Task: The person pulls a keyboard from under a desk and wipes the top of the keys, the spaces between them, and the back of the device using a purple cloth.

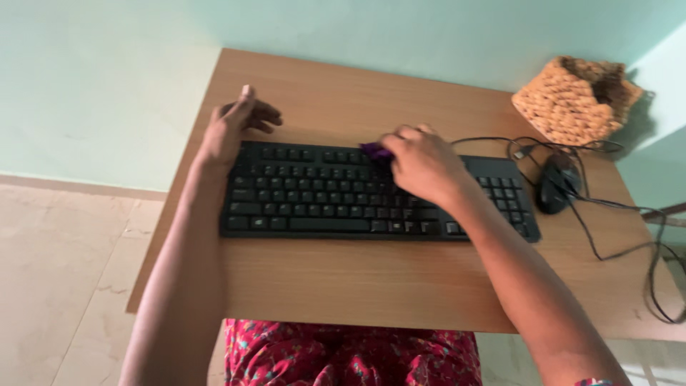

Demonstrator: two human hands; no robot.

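Currently mid-wipe on the keyboard, by the look of it.

Room: pale green wall across the top of the frame, beige tiled floor (64,279) lower left. A patterned red garment (350,354) shows at bottom centre, under the desk edge.

Desk (371,286): light wood, fills the frame centre. Bare strip in front of the keyboard.

Keyboard (307,196): black, full size, lying square across mid-frame, numeric pad at its right end.

Basket (575,100): woven, tan, upper right corner of the desk, well apart from the keyboard.

Mouse (557,186): black, just right of the keyboard, its cable (614,214) looping off the right edge.

Left hand (232,129): upper left of the keyboard, fingers loosely open, resting at the keyboard's top-left corner. Holds nothing; looks like it's steadying the board.

Right hand (421,164): over the keyboard's upper middle, fingers curled closed around a small purple cloth (375,151). Only a scrap of it pokes out left of the knuckles, touching the top key rows.

Step, as I judge it: cleaning the upper rows, centre of the board. Next move likely calls for light pressure and short strokes along the rows, left hand bracing so the board doesn't slide. Can't tell how much of the board is already done.
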